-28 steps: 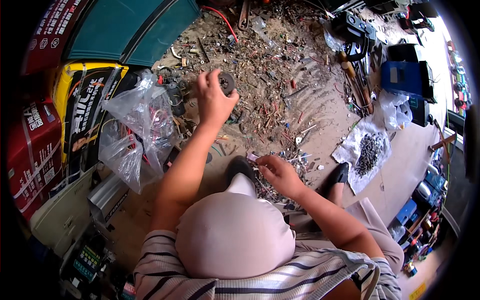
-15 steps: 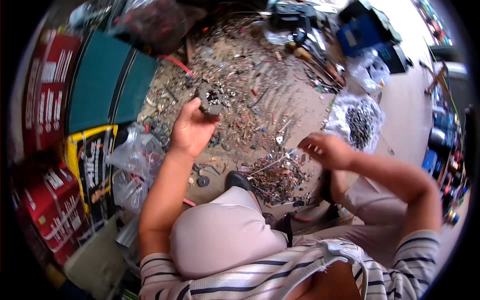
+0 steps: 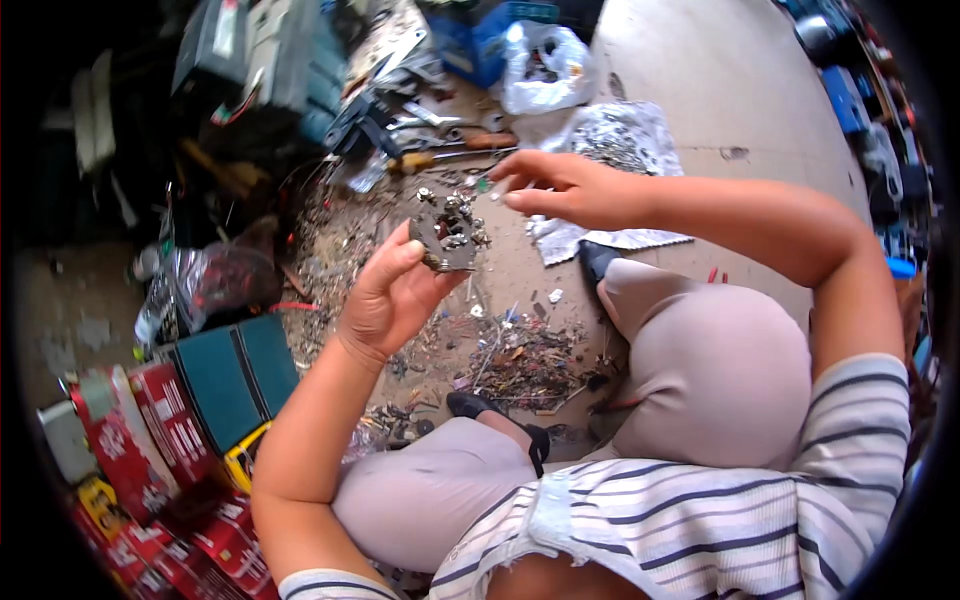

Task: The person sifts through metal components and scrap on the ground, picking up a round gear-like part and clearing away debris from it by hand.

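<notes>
My left hand (image 3: 390, 305) grips a dark, ring-like piece (image 3: 435, 245), tilted, with small shiny metal bits clustered on its face. Just to its upper right, my right hand (image 3: 565, 190) hangs with fingers slightly bent and apart, holding nothing that I can make out. Beyond that hand lies a spread white cloth (image 3: 560, 235) bearing a heap of small metal pieces (image 3: 610, 140), partly hidden by the hand. Below both hands, between my feet, is a pile of mixed small scrap (image 3: 530, 360) on the dirty floor.
Hand tools (image 3: 420, 120), a blue bin (image 3: 465, 45) and a white plastic bag (image 3: 550, 80) lie ahead. At left are red boxes (image 3: 165, 420), a teal case (image 3: 215, 375) and a bagged bundle (image 3: 215, 275). Assorted goods (image 3: 850, 100) line the right edge.
The view has swung rightward. My right hand has risen toward the cloth and beside the piece in my left hand, whose bit-covered face has turned into view.
</notes>
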### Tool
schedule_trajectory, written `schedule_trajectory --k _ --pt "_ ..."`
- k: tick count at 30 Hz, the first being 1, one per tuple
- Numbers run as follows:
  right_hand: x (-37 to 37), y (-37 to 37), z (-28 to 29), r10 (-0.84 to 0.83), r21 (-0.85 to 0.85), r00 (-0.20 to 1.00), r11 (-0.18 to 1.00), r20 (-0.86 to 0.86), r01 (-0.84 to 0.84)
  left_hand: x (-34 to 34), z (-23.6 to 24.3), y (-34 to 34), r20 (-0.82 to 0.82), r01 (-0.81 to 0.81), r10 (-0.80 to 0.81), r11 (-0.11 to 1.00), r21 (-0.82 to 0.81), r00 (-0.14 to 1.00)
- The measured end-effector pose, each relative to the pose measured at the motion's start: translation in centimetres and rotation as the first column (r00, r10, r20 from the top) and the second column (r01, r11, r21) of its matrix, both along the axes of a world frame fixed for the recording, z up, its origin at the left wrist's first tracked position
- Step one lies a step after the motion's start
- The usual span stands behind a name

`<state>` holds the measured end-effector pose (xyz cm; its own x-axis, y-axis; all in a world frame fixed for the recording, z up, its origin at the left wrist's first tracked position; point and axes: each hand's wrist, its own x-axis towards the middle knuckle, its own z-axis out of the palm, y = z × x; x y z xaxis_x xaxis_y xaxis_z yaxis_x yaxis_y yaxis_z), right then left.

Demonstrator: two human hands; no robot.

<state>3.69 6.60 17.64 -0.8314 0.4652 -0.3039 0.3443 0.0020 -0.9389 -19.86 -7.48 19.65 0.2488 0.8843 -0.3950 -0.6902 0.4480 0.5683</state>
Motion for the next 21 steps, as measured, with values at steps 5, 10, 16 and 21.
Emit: schedule_trajectory --k 5,10,16,21 --pt "2.7 0.1 -3.3 -0.093 -0.173 0.976 0.983 -0.199 0.058 7.8 -3.5 3.8 0.025 0.028 -0.028 1.0 0.014 0.999" --pt "5.7 0.2 -8.1 -0.23 -0.326 0.922 0.937 -0.31 0.124 12.9 -7.6 5.2 0.029 -0.023 0.025 0.998 -0.056 0.999" --pt "9.8 0.3 -11.8 -0.359 -0.472 0.911 0.851 -0.203 0.23 16.3 -11.9 6.4 0.0 -0.029 0.029 0.994 -0.11 1.0" --pt "12.0 2.0 -13.5 -0.432 -0.618 0.889 0.743 -0.151 0.256 18.0 -13.4 7.9 0.005 -0.055 0.056 0.987 -0.151 0.998"
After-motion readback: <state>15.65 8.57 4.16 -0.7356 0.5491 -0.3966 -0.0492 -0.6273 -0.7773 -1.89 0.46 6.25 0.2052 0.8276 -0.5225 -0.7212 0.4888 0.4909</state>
